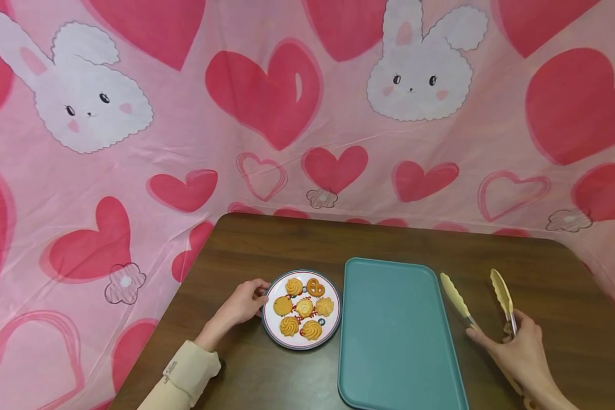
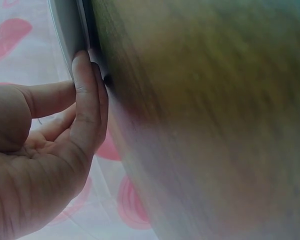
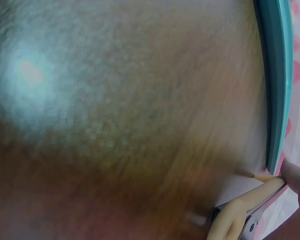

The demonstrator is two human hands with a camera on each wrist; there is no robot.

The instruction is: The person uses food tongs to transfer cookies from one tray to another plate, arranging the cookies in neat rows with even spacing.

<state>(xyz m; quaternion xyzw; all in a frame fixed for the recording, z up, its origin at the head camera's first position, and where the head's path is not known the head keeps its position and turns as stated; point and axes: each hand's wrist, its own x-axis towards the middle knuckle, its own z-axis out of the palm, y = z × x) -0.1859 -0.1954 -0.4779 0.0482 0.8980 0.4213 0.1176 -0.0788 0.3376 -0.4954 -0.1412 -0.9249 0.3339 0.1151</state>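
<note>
A round white plate [image 1: 329,326] with a dark rim lies on the table and bears several golden cookies [image 1: 311,329], one of them shaped like a pretzel [image 1: 315,287]. My left hand [image 1: 243,302] pinches its left edge. In the left wrist view, the thumb and fingers of that hand [image 2: 55,130] meet at the rim of the plate [image 2: 67,30]. To the right of a teal tray, my right hand [image 1: 525,350] holds a pair of tongs [image 1: 456,294] with pale tips spread apart. Part of the tongs' handle [image 3: 255,197] shows in the right wrist view.
The teal rectangular tray [image 1: 400,330] lies between the plate and the tongs, its left edge close beside the plate. Brown wood-grain tabletop [image 1: 287,245] surrounds them. A pink cloth [image 1: 266,34] with hearts and rabbits hangs behind and to the left.
</note>
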